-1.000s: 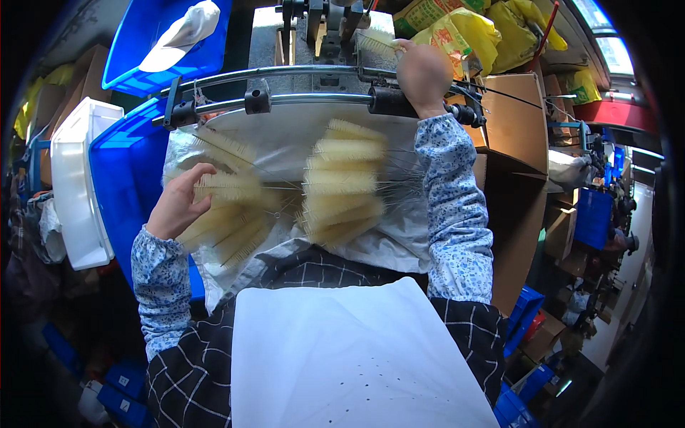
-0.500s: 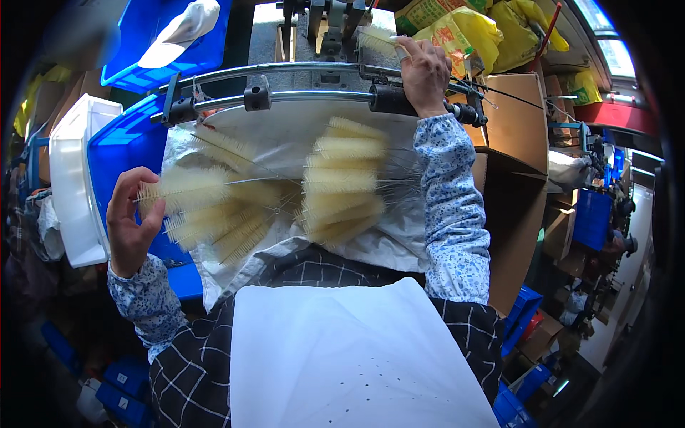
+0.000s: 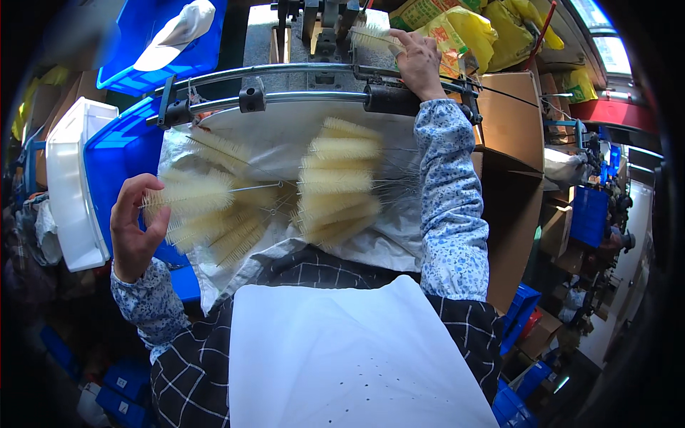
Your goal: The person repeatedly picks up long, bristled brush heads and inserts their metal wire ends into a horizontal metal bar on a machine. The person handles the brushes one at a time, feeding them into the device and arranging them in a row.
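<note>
1. A cream bottle brush (image 3: 189, 194) is pinched lightly at its bristle end by the left hand (image 3: 134, 230), fingers half curled, at the left edge of the white sheet (image 3: 285, 139); it could be dropped if the pinch slackens.
2. Its wire stem lies among the loose brushes (image 3: 228, 228), so others could be dragged off.
3. The stacked brushes (image 3: 337, 182) could be toppled by a sleeve.
4. At the far edge, the right hand (image 3: 417, 60) is closed around a small brush (image 3: 371, 37) at the machine (image 3: 317, 28); fingers could be caught.
</note>
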The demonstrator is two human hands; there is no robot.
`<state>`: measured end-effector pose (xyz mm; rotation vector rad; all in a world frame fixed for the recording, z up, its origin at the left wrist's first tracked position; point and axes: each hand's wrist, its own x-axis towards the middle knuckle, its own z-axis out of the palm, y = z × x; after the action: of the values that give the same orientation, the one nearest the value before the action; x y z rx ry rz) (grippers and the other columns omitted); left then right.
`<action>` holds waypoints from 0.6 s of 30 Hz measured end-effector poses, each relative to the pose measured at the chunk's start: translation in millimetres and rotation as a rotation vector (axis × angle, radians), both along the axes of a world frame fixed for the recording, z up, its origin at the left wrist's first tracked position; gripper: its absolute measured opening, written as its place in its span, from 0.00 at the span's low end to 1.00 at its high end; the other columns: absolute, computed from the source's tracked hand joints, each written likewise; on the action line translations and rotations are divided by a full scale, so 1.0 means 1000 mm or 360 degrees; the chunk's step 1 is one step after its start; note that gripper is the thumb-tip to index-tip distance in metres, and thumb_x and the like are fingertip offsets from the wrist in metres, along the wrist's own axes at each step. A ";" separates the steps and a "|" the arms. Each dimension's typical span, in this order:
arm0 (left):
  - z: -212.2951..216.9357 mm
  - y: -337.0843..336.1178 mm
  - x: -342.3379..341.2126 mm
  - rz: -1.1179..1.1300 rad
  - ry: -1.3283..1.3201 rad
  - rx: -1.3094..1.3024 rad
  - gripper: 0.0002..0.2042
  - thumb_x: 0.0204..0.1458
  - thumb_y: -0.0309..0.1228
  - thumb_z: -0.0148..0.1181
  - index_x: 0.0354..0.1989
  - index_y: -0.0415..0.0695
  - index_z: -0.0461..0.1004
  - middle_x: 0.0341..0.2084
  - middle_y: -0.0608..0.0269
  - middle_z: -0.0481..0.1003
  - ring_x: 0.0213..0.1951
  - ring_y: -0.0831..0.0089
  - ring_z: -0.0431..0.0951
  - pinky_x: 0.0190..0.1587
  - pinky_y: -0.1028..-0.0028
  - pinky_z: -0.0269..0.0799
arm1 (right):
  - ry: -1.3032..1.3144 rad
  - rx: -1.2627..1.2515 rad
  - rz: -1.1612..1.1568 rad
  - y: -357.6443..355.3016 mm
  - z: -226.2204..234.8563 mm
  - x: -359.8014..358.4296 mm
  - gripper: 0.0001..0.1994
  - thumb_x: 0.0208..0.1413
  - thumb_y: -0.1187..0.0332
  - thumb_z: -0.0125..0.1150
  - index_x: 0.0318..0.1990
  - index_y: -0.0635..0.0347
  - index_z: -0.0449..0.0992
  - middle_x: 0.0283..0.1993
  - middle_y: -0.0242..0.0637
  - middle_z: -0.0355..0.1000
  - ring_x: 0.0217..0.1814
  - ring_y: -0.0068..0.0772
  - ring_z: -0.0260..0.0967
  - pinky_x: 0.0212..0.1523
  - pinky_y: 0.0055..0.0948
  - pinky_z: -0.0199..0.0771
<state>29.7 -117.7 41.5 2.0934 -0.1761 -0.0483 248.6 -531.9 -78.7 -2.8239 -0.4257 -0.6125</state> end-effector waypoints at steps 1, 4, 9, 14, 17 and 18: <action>0.000 -0.002 0.001 -0.0011 -0.0015 0.0002 0.15 0.37 0.19 0.52 0.38 0.38 0.65 0.34 0.63 0.66 0.34 0.77 0.67 0.42 0.79 0.62 | -0.0056 -0.0050 0.0017 0.001 -0.003 0.005 0.18 0.45 0.71 0.50 0.44 0.35 0.71 0.39 0.28 0.67 0.47 0.35 0.59 0.48 0.38 0.55; 0.001 -0.007 0.003 -0.0072 -0.0059 0.0033 0.16 0.37 0.19 0.53 0.38 0.38 0.65 0.34 0.62 0.66 0.35 0.76 0.68 0.43 0.78 0.62 | -0.0094 -0.0131 0.0097 -0.002 -0.010 0.019 0.17 0.47 0.69 0.50 0.45 0.36 0.71 0.41 0.27 0.66 0.52 0.35 0.56 0.52 0.43 0.50; 0.002 -0.006 0.003 -0.0101 -0.0095 0.0069 0.17 0.35 0.17 0.53 0.38 0.37 0.65 0.35 0.61 0.67 0.38 0.74 0.68 0.45 0.77 0.62 | -0.0280 -0.0337 0.0020 -0.009 -0.004 0.004 0.21 0.47 0.66 0.52 0.53 0.41 0.64 0.49 0.29 0.63 0.56 0.36 0.54 0.52 0.43 0.51; 0.000 -0.001 0.002 -0.0070 -0.0120 0.0081 0.17 0.35 0.16 0.52 0.38 0.37 0.65 0.36 0.60 0.66 0.39 0.73 0.68 0.46 0.76 0.62 | 0.0081 -0.0106 -0.0470 -0.032 0.006 -0.023 0.24 0.45 0.56 0.56 0.51 0.51 0.66 0.50 0.34 0.64 0.55 0.36 0.56 0.51 0.44 0.51; -0.001 0.001 0.003 -0.0026 -0.0175 0.0050 0.17 0.35 0.19 0.53 0.38 0.37 0.65 0.36 0.60 0.65 0.38 0.73 0.67 0.45 0.75 0.62 | 0.0104 0.0198 -0.0346 -0.037 -0.005 -0.021 0.21 0.45 0.61 0.55 0.49 0.54 0.68 0.45 0.37 0.69 0.49 0.40 0.64 0.48 0.40 0.57; -0.001 0.003 0.003 -0.0002 -0.0189 0.0026 0.17 0.35 0.20 0.53 0.38 0.37 0.65 0.36 0.60 0.65 0.38 0.73 0.66 0.44 0.75 0.61 | 0.0105 0.0267 -0.0323 -0.037 -0.007 -0.021 0.20 0.45 0.61 0.55 0.48 0.54 0.69 0.45 0.37 0.69 0.49 0.40 0.64 0.48 0.40 0.57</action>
<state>32.6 -114.2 40.8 2.1137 -0.2496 0.0745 228.0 -569.0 -85.2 -2.7355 -0.0719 -0.5625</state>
